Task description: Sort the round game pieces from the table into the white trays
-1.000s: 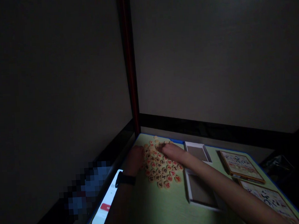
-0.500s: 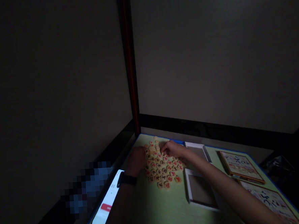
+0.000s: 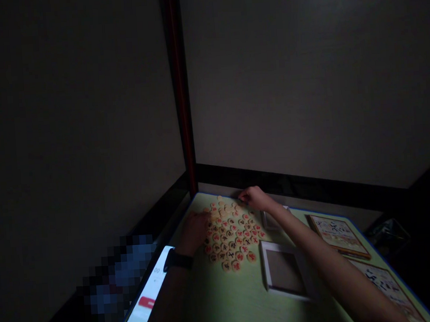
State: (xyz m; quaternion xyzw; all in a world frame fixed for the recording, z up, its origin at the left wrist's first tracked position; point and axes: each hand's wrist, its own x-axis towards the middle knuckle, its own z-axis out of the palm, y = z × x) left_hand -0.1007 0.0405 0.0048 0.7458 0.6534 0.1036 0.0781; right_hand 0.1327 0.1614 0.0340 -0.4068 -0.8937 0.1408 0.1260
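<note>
Round game pieces (image 3: 224, 247), many, marked in red or black with several plain faces at the far end, spread over the far part of a green, blue-edged worktop (image 3: 223, 301). Left hand (image 3: 195, 230), dark band (image 3: 181, 260) at its wrist, at the pieces' left border, and right hand (image 3: 255, 197), fingers bent, beyond their far right border; whether either grips a piece cannot be told. Also present: lit phone (image 3: 137, 319), left; white open tray (image 3: 265, 265) and printed box (image 3: 336, 231), right.
</note>
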